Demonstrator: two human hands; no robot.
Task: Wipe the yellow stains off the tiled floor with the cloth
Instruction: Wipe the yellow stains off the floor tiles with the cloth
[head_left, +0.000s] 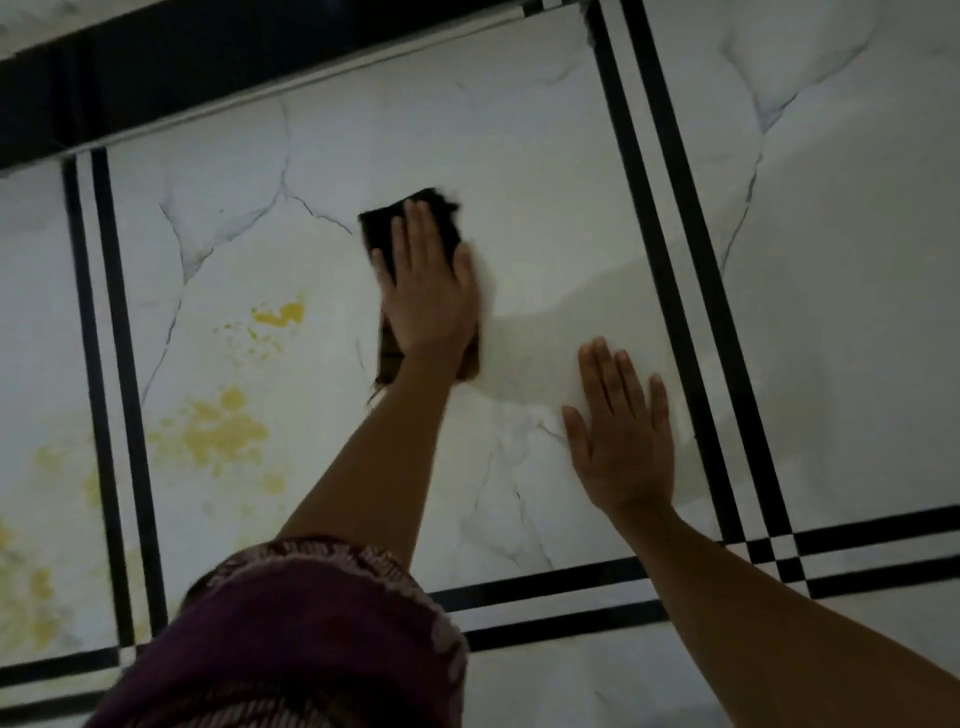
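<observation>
The left hand (426, 296) lies flat, fingers straight, pressing the dark cloth (376, 228) onto the tiled floor (519, 130); the cloth's long axis runs away from the person. The yellow stains (223, 431) lie left of it and nearer the body, so this hand is the closer. The right hand (621, 447) is spread flat on the tile, holding nothing. White marbled tiles carry black double stripes (689, 208)

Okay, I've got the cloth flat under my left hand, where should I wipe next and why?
Probably slide the left hand and cloth leftward onto the nearest yellow stain. The tile around the cloth looks clean, while larger yellow patches show to its left; the right hand rests flat on the same tile.
</observation>
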